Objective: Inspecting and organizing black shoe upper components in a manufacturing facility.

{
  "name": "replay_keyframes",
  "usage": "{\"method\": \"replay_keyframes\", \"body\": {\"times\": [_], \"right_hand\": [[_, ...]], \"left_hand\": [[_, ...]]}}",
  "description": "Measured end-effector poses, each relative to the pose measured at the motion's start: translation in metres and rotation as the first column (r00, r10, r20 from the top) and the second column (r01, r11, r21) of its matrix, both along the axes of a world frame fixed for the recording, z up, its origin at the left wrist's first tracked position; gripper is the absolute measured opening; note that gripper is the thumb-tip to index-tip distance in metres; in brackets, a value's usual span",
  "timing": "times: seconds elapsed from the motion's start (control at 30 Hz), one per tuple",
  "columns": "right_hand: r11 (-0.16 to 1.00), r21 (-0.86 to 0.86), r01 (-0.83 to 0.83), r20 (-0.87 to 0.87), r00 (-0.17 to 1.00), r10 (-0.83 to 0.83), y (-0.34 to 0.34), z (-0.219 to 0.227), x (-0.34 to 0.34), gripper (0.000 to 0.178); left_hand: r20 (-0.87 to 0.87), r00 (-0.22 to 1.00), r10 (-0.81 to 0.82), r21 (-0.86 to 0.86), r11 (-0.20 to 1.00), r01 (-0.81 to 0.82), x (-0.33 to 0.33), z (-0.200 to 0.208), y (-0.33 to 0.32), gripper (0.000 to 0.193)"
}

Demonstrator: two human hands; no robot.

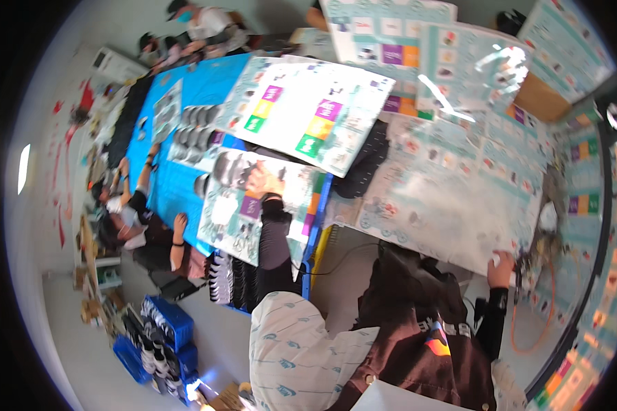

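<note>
My left hand (pixel 265 181), in a dark sleeve, reaches over a printed sheet (pixel 224 229) at the blue table's right edge. Its smeared fingers point toward dark rounded pieces (pixel 230 168) lying on that sheet; whether they grip one I cannot tell. Down at the right, my right hand (pixel 502 268) is closed at the near edge of a large, worn, plastic-covered printed sheet (pixel 452 205). The fingertips lie over that edge; part of the hand is hidden. Another printed board (pixel 301 113), with purple, orange and green blocks, lies tilted beyond my left hand.
More dark pieces in rows (pixel 192 147) lie on the blue table (pixel 178 192). Co-workers sit at its left side (pixel 134 222) and far end (pixel 209 27). Blue crates (pixel 168 322) stand on the floor at lower left. An orange cable (pixel 552 301) hangs at right.
</note>
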State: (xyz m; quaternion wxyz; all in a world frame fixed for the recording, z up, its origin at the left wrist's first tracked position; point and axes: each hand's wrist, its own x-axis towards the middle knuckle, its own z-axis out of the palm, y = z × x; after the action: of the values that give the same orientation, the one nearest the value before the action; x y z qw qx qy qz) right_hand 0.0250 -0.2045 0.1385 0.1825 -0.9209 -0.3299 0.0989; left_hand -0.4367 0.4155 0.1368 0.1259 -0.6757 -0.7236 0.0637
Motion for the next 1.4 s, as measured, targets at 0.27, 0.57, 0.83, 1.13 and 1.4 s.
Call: {"method": "replay_keyframes", "body": {"times": [0.27, 0.57, 0.83, 1.13, 1.4], "right_hand": [[0.990, 0.017, 0.142, 0.049, 0.988, -0.143, 0.023, 0.036, -0.034, 0.028], [0.984, -0.026, 0.178, -0.065, 0.982, -0.179, -0.001, 0.040, -0.048, 0.023], [0.987, 0.159, 0.012, -0.276, 0.960, 0.033, 0.034, 0.086, -0.049, 0.024], [0.846, 0.388, -0.365, -0.244, 0.845, 0.476, 0.103, 0.089, -0.056, 0.057], [0.863, 0.476, 0.170, -0.680, 0.693, 0.239, -0.047, -0.013, 0.045, 0.049]], "left_hand": [[0.983, -0.112, -0.147, 0.185, 0.816, 0.548, 0.108, 0.017, -0.160, 0.022], [0.598, -0.428, 0.678, -0.637, 0.726, 0.261, 0.129, -0.107, -0.185, 0.032], [0.965, -0.125, 0.229, -0.207, 0.964, 0.167, 0.116, -0.058, -0.256, 0.024], [0.944, 0.083, 0.318, -0.249, 0.527, 0.813, 0.267, 0.082, -0.370, 0.020], [0.923, 0.377, 0.073, -0.364, 0.480, 0.798, 0.390, 0.000, -0.505, 0.047]]}}
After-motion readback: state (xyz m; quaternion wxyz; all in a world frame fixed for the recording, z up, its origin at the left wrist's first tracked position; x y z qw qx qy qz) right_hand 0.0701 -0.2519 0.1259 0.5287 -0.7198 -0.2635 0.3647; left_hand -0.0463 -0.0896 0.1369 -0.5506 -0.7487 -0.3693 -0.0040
